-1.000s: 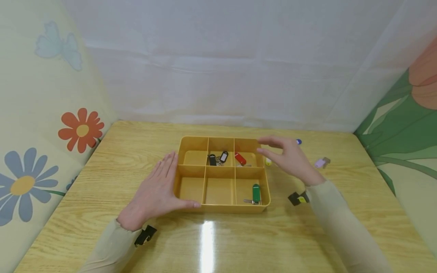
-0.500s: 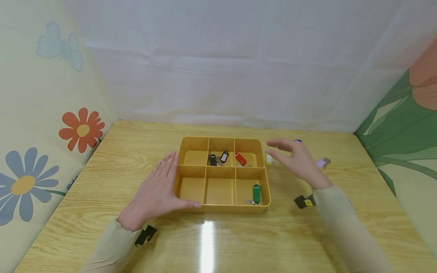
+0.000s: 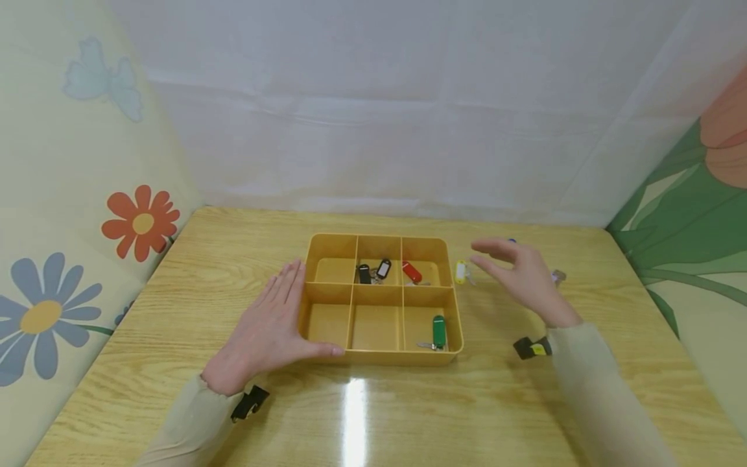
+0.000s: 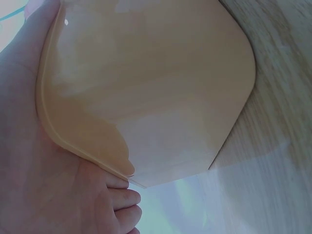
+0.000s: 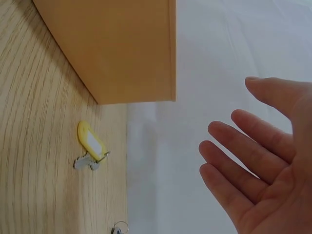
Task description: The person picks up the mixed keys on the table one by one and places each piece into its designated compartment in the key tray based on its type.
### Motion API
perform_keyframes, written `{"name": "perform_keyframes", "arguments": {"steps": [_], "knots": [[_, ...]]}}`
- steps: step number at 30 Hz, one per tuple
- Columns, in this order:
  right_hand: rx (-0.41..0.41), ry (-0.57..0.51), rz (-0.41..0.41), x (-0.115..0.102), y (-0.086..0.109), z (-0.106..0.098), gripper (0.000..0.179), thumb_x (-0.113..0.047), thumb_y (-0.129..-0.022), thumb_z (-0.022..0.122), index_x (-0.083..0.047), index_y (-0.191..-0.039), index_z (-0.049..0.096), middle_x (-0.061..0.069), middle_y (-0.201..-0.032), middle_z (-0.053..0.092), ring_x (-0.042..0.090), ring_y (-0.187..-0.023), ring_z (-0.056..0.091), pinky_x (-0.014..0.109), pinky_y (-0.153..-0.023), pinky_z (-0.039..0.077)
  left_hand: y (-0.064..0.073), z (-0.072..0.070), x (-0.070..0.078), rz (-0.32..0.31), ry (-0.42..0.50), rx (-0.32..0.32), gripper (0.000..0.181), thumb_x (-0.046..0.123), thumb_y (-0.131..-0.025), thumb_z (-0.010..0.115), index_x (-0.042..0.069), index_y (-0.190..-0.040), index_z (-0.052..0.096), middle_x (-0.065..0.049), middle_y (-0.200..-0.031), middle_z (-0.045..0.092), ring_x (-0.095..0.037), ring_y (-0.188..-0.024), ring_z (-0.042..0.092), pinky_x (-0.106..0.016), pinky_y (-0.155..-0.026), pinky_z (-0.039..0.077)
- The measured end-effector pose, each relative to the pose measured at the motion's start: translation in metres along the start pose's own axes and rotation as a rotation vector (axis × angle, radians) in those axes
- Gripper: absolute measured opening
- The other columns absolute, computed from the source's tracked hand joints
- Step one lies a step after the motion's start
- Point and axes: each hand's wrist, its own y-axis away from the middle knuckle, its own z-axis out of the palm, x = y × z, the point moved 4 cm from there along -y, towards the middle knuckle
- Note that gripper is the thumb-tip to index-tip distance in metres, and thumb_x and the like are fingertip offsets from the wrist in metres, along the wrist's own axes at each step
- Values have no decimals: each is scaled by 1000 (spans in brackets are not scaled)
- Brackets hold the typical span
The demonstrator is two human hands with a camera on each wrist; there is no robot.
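A yellow plastic organizer box point(image 3: 379, 357) with several compartments sits on the table. My left hand point(image 3: 268, 327) rests along its left side and front corner, fingers and thumb extended. To the right of the box, my right hand point(image 3: 522, 275) hovers above the table with fingers apart and nothing in them. Just left of its fingertips lies a yellow key tag point(image 3: 460, 272) with small keys point(image 5: 87, 161). Inside the box are two black key tags point(image 3: 382, 268) at the back middle, a red key tag point(image 3: 411, 271) at the back right, and a green key tag point(image 3: 439, 331) at the front right.
Behind the right hand, a blue key tag point(image 3: 511, 240) and a key point(image 3: 559, 277) with a lilac tag are partly hidden. White cloth point(image 3: 373, 130) stands along the table's back edge, with flower-printed panels at both sides.
My right hand has moved right, away from the box's back right corner, uncovering the yellow key tag and covering most of the lilac one. The left hand and the box have stayed put.
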Motion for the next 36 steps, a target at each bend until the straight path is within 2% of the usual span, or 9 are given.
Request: {"name": "perform_keyframes", "arguments": {"steps": [13,22,27,36], "knots": [[15,-12,72,11,9,-13,49,-44,-101,64,-9,-134,65,13,-136,64,40,-126,56,64,-101,45,0,0,0,3,-5,-3,146,97,-67,51,5,-160,-13,-16,-167,-9,-30,-154,-2,-50,-123,9],[56,-48,68,20,14,-23,46,-40,-101,65,-9,-134,67,11,-133,66,37,-122,59,60,-97,50,0,0,0,-6,-3,-10,147,98,-65,51,6,-160,-14,-15,-168,-9,-30,-154,-4,-50,-124,9],[63,-47,117,24,16,-28,49,-46,-100,64,-10,-133,67,10,-136,64,36,-125,57,63,-100,47,0,-1,0,-7,-1,-13,147,98,-65,51,6,-160,-14,-15,-167,-10,-29,-154,-4,-49,-124,8],[83,-51,174,32,23,-36,53,-49,-99,64,-10,-134,65,11,-135,64,34,-126,56,59,-101,46,0,-1,1,-1,0,-10,145,97,-68,51,6,-160,-14,-15,-167,-10,-30,-154,-3,-50,-123,8]]}}
